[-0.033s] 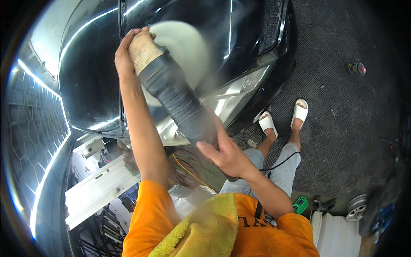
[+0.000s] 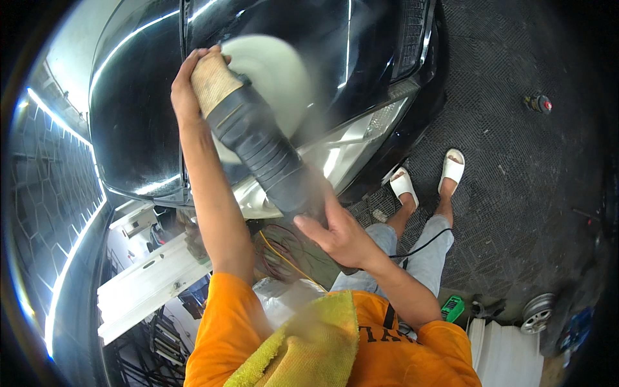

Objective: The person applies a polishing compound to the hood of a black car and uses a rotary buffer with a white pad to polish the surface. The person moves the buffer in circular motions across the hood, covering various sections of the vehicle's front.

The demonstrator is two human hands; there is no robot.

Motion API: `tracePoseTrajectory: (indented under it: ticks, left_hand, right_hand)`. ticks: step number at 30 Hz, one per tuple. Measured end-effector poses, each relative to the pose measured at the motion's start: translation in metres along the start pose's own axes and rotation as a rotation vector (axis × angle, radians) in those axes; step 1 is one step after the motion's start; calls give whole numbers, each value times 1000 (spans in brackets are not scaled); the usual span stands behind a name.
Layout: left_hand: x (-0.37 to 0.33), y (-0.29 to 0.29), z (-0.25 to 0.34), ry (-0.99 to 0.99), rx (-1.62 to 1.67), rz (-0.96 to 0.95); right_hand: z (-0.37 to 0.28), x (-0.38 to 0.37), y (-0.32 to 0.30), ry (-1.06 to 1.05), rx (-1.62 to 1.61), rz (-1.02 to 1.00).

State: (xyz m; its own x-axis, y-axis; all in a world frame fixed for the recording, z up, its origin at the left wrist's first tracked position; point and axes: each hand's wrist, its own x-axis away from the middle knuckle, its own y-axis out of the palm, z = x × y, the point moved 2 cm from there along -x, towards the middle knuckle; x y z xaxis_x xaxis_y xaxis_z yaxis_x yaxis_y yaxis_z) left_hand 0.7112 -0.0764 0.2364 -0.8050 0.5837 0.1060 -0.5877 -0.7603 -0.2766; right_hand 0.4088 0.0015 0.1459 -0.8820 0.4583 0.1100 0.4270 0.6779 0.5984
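Left hand [image 2: 186,90] wrapped round the tan, cloth-like head cover [image 2: 214,79] and right hand [image 2: 338,233] gripping the ribbed black rear of a polisher [image 2: 261,138], shifted marginally toward the near end of the headlight [image 2: 358,138], apparently working the same patch. Its pale, round pad [image 2: 278,71], blurred, lies over glossy black bodywork [image 2: 371,58] beside the clear-lensed headlight

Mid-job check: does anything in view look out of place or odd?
No clear damage or spill shows. Part of the black polisher looks hazy near the right hand, perhaps from a lens smudge. A small red-topped container is alone on the dark floor; I can't tell whether it's upright.
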Motion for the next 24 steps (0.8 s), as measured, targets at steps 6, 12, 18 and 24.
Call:
tracePoseTrajectory:
  ticks: [6,12,18,24]
  left_hand:
    - [32,-85,-10,-19,168,68]
    - [67,-172,-26,-35,321,52]
    - [84,-158,-31,-31,304,79]
    - [66,-38,-19,-32,78,56]
  right_hand:
    - [18,10,35,56,40,-120]
    - [31,22,63,139,99,-248]
    - [37,37,56,172,103,-236]
    - [26,47,15,120,76,-63]
